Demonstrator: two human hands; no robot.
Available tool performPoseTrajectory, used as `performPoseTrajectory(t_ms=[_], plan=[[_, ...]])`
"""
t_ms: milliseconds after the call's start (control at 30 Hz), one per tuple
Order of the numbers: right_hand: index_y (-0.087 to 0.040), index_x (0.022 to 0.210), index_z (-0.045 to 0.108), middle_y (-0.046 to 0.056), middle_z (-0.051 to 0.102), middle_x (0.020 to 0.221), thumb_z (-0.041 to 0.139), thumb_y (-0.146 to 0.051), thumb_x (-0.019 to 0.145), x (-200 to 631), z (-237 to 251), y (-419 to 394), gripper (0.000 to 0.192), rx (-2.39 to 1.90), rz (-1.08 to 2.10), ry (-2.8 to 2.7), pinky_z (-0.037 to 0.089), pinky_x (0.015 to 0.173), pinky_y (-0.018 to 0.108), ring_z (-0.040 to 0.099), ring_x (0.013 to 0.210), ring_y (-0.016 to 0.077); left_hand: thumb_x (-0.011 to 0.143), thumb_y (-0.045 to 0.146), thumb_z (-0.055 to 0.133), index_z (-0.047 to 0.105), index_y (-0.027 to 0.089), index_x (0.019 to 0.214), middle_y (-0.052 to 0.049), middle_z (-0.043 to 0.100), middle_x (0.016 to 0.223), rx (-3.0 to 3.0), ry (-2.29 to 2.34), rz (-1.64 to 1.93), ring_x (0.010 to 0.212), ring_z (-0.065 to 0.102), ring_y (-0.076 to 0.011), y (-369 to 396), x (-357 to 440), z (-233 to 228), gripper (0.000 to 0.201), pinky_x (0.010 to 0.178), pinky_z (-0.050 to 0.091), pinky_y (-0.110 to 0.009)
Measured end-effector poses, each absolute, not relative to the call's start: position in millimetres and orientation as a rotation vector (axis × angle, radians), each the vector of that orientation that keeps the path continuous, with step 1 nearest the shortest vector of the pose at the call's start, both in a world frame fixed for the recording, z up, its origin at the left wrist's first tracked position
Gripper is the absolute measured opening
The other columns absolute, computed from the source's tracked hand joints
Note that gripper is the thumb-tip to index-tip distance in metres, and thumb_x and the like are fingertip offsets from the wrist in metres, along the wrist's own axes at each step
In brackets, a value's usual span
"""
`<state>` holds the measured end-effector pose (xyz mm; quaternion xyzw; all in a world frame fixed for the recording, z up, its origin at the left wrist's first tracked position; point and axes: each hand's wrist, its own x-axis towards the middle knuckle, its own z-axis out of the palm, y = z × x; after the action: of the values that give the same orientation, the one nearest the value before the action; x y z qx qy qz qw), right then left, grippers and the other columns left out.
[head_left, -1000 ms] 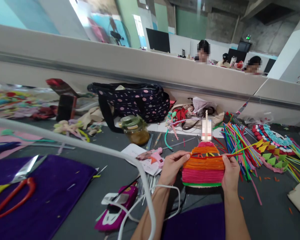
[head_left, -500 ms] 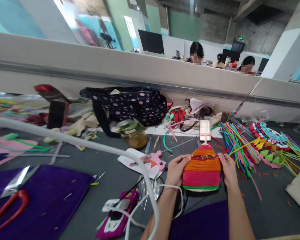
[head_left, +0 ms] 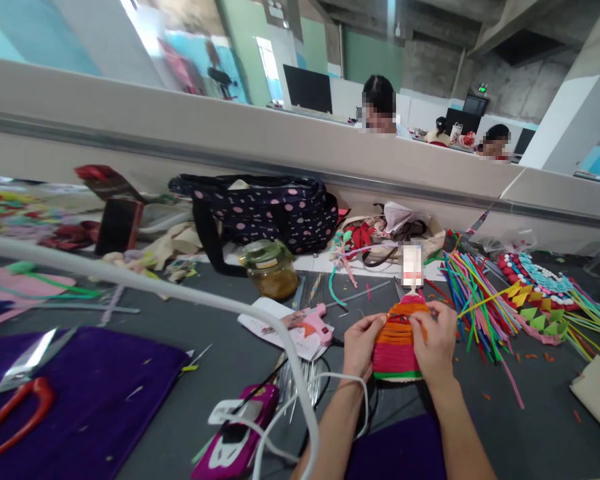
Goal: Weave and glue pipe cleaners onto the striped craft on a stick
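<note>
Compared with 0.5 s ago, the right hand (head_left: pixel 434 345) has shifted inward across the front of the striped doll skirt (head_left: pixel 396 347), so it now covers the skirt's right half; earlier it sat at the right edge with the whole skirt face showing. The left hand (head_left: pixel 361 345) remains at the skirt's left edge, fingers curled and closed on it. The right hand's fingers are bent together and pressed on the upper orange bands, thumb near the top; whether they pinch a strand there cannot be told. The red strand seen stretched across the skirt 0.5 s ago is no longer distinguishable. The skirt stands on the grey table (head_left: pixel 530 427), toward its near edge, right of centre, with the doll's blurred upper part just above it. The pink glue gun (head_left: pixel 307 322) lies on a white paper just left of the left hand; the bundle of coloured sticks (head_left: pixel 473 300) fans out just right of the right hand. A white cable (head_left: pixel 145 283) crosses the foreground and hides part of the table. The glass jar (head_left: pixel 271 267) stands behind the glue gun, in front of the polka-dot bag (head_left: pixel 265 210). The red-handled scissors (head_left: pixel 15 413) are cut off at the left edge, lying on purple cloth (head_left: pixel 95 400).
</note>
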<state>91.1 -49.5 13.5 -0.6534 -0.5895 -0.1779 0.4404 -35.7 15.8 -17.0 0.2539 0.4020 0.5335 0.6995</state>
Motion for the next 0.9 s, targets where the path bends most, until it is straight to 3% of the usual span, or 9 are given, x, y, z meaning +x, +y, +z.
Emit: performPoseTrajectory(t_ms=[167,300,633,900], plan=[[-0.023,0.085,0.071,0.011,0.047,0.131,0.056,-0.018,0.088,84,4,-40,0.016,-1.7,-0.408,-1.59,0.04,0.093,0.048,0.042,0.115,0.0287,0.05,0.028,0.084,0.073,0.013,0.071,-0.003,0.071,0.059,0.568,0.87,1.167,0.053,0.065,-0.0161,14,-35,-15,0.028,0.057,0.051,-0.027],[-0.023,0.088,0.071,0.011,0.043,0.139,0.056,-0.017,0.088,87,-5,-37,0.016,-1.708,-0.459,-1.581,0.041,0.092,0.05,0.041,0.117,0.0298,0.052,0.029,0.084,0.073,0.013,0.072,-0.003,0.071,0.059,0.589,0.85,1.147,0.053,0.064,-0.0155,13,-35,-14,0.028,0.058,0.051,-0.026],[-0.025,0.101,0.069,0.008,0.035,0.146,0.054,-0.007,0.083,87,-5,-39,0.03,-1.637,-0.422,-1.693,0.042,0.094,0.049,0.038,0.121,0.0287,0.053,0.028,0.083,0.073,0.013,0.072,-0.003,0.071,0.06,0.666,0.843,1.064,0.054,0.062,-0.0133,13,-37,-12,0.025,0.056,0.048,-0.022],[-0.022,0.093,0.067,0.012,0.048,0.135,0.05,-0.014,0.09,86,2,-41,0.019,-1.702,-0.426,-1.688,0.04,0.093,0.047,0.044,0.117,0.0284,0.054,0.031,0.084,0.073,0.014,0.076,-0.005,0.073,0.067,0.727,0.83,1.032,0.059,0.064,-0.0153,13,-39,-15,0.029,0.06,0.048,-0.025]])
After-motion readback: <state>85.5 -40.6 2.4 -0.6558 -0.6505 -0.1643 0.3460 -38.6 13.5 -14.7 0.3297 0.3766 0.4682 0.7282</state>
